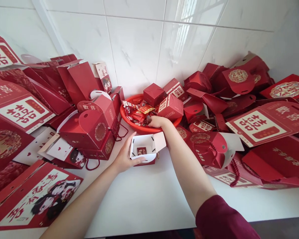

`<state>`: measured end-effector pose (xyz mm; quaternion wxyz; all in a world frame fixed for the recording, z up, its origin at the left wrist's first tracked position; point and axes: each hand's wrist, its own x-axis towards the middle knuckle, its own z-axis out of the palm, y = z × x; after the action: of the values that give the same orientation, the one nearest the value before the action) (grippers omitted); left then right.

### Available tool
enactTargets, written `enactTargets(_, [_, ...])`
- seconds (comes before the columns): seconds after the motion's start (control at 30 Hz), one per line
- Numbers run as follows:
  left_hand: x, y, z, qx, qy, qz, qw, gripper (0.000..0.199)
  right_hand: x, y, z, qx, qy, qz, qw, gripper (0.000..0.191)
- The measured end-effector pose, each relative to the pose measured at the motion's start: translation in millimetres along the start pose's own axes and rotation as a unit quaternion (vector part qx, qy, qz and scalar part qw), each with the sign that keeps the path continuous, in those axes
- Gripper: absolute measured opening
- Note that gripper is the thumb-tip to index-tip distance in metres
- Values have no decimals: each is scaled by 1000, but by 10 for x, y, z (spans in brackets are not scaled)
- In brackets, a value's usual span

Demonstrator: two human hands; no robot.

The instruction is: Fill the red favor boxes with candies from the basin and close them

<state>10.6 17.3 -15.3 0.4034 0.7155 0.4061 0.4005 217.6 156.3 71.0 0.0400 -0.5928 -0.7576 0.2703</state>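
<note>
An open red box with a white inside [150, 148] stands near the middle of the table, a small dark red item at its bottom. My left hand [126, 155] grips the box's left side, thumb along the near edge. Behind the box is a round red basin [129, 123] filled with wrapped candies [138, 114]. My right hand [156, 121] reaches into the basin at its near side, fingers down among the candies; the fingertips are hidden, so what they hold cannot be made out. Closed red boxes [153, 94] rest on the basin's back and right side.
Red gift boxes and bags [83, 127] crowd the left side of the white table [139, 202]. More red boxes [206, 146] are piled on the right. A white tiled wall [137, 46] rises behind.
</note>
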Motion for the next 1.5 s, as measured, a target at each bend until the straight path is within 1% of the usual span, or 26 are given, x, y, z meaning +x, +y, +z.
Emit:
enactTargets(0.07, [1, 4, 1, -4, -1, -3, 1000, 110, 8, 28, 18, 90, 20, -25, 995, 38])
enactTargets(0.13, [2, 9, 0, -12, -3, -4, 1000, 111, 2, 46, 41, 186, 41, -57, 980, 46])
enactTargets(0.27, [6, 16, -4, -25, -9, -8, 1000, 112, -29, 52, 80, 349, 69, -115, 928, 51])
enactTargets(0.37, [8, 19, -9, -20, -8, -6, 1000, 112, -33, 63, 100, 438, 71, -133, 886, 48])
enactTargets(0.47, [9, 23, -16, -7, -7, -4, 1000, 111, -12, 84, 114, 500, 80, -131, 852, 41])
enactTargets(0.63, [8, 23, -19, 3, -8, 4, 1000, 111, -30, 33, 107, 560, 141, -139, 805, 22])
enactTargets(0.67, [8, 23, -17, 3, -8, 4, 1000, 111, -64, 1, 103, 570, 151, -148, 794, 20])
enactTargets(0.73, [9, 25, -14, 6, -5, 5, 1000, 110, -179, -78, 103, 605, 152, -183, 760, 20])
enactTargets(0.83, [9, 27, -9, 7, -5, 13, 1000, 109, -462, -199, 125, 673, 102, -229, 696, 37])
enactTargets(0.87, [9, 25, -9, 9, -5, 16, 1000, 108, -575, -228, 139, 686, 85, -228, 686, 42])
enactTargets(0.9, [9, 22, -9, 11, -5, 18, 1000, 107, -692, -249, 156, 692, 76, -221, 684, 44])
enactTargets(0.97, [11, 7, -14, 13, -4, 27, 1000, 107, -915, -263, 194, 690, 75, -203, 691, 45])
enactTargets(1.1, [29, -36, -43, -1, -35, 58, 998, 113, -1239, -210, 254, 650, 80, -197, 730, 48])
enactTargets(1.17, [37, -22, -70, 11, -45, 74, 996, 110, -1331, -181, 258, 625, 83, -200, 750, 49])
enactTargets(1.23, [27, 61, -103, 55, -26, 95, 994, 98, -1390, -171, 242, 604, 92, -207, 764, 47])
enactTargets(1.3, [-8, 233, -134, 126, 33, 122, 984, 85, -1434, -182, 213, 595, 108, -216, 767, 44])
enactTargets(1.37, [-56, 486, -148, 193, 124, 163, 960, 74, -1479, -207, 182, 594, 120, -221, 764, 42])
enactTargets(1.43, [-89, 783, -133, 210, 194, 201, 937, 61, -1538, -243, 165, 588, 138, -227, 764, 41])
enactTargets(1.47, [-89, 933, -111, 194, 201, 198, 939, 55, -1574, -264, 163, 577, 154, -236, 767, 41])
enactTargets(1.5, [-73, 1074, -82, 160, 190, 182, 952, 50, -1615, -288, 165, 560, 174, -250, 771, 42])
